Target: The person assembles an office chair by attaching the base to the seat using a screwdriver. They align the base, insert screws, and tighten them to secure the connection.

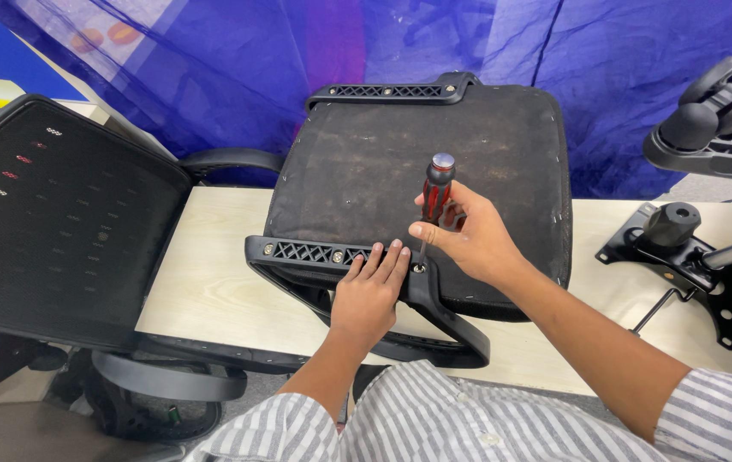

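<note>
Seat pan, upside down and dark with worn fabric, lies at the centre of the pale wooden tabletop and is the largest piece in hand. A black plastic armrest runs along its edge at 6 o'clock, its latticed bracket lying flat on the seat underside and its loop hanging over the tabletop's near edge. A matching bracket sits along the seat's edge at 12 o'clock.

At 9 o'clock from the seat, a black mesh backrest rests tilted, partly on the tabletop, with another armrest loop showing beside it. At 3 o'clock lies a black metal tilt mechanism with its cylinder, and above it, at 2 o'clock, part of a star base. Blue sheeting hangs behind everything.

The left hand lies flat and unclenched, fingers pressed on the armrest bracket, holding nothing. The right hand is wrapped around a screwdriver with a red and black handle, held upright just at 3 o'clock of the left fingertips. Its thin shaft points down to a screw in the bracket; whether the tip is seated in the head cannot be told.
</note>
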